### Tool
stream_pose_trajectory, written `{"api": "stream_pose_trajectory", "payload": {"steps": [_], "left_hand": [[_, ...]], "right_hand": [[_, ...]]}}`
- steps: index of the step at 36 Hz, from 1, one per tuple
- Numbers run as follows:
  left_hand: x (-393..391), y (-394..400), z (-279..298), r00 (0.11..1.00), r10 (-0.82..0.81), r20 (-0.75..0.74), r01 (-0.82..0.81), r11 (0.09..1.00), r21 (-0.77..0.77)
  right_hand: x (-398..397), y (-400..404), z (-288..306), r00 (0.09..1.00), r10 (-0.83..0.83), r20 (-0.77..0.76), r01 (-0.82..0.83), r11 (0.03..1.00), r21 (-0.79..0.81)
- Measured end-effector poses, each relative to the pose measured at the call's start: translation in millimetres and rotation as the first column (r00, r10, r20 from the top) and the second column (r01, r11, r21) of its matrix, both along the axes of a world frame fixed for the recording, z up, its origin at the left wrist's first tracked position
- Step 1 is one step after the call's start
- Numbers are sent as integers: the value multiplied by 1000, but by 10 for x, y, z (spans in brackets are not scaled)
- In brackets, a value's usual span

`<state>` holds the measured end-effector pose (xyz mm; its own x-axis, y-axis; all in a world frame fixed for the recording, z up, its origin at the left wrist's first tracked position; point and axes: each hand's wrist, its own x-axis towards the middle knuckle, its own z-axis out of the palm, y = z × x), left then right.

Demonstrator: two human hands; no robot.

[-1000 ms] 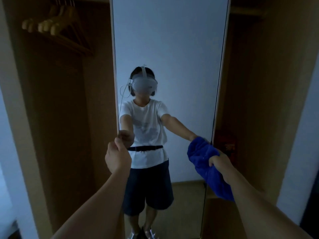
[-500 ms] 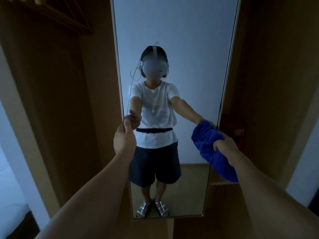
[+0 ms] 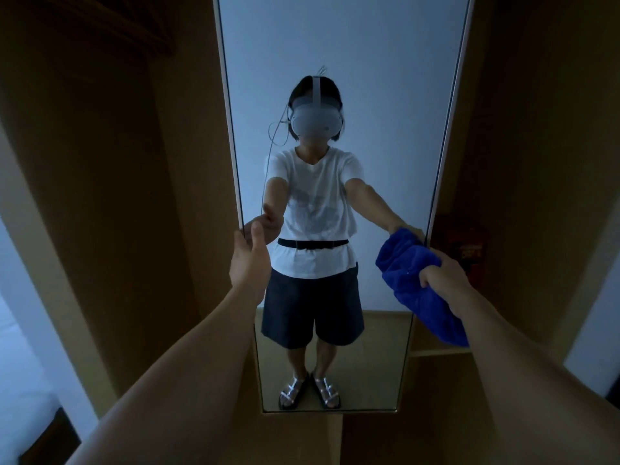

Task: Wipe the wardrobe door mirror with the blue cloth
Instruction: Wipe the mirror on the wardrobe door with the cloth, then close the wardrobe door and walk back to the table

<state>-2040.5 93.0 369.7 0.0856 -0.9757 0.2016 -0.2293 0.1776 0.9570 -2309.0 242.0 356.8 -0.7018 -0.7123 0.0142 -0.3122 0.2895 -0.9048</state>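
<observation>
- My left hand (image 3: pixel 250 260), left of centre in the frame, pinches the left edge of the wardrobe door mirror (image 3: pixel 342 55), thumb on the glass.
- My right hand (image 3: pixel 443 275), at the right of the frame, is closed around the bunched blue cloth (image 3: pixel 407 263).
- The cloth sits against the mirror's right edge, its lower end hanging below my wrist.
- The mirror fills the centre of the frame, reflecting me standing with both arms out.

The tall frameless wardrobe door mirror (image 3: pixel 369 78) runs off the top edge, the right hand (image 3: pixel 443 280) covers part of the bunched blue terry cloth (image 3: pixel 407 263), and a dim reddish object (image 3: pixel 466 243) beside the mirror is too dark to identify.
</observation>
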Motion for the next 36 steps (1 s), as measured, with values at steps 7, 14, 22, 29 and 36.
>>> {"api": "stream_pose_trajectory", "payload": {"steps": [7, 14, 22, 29, 36], "left_hand": [[29, -39, 57, 991, -91, -99, 98, 992, 76], [34, 113, 37, 982, -120, -143, 132, 988, 75], [1, 485, -85, 999, -30, -21, 30, 999, 24], [-250, 927, -155, 993, -108, 54, 112, 992, -64], [-438, 1383, -139, 962, -271, 29, 272, 958, -86]], "right_hand": [[15, 79, -37, 999, 25, -25, -24, 999, 29], [87, 145, -106, 999, 13, -46, -9, 997, 75], [179, 305, -100, 998, 8, -65, -5, 998, 56], [333, 478, -118, 995, 21, -95, -18, 999, 31], [504, 648, -126, 990, 47, -131, -40, 998, 58]]}}
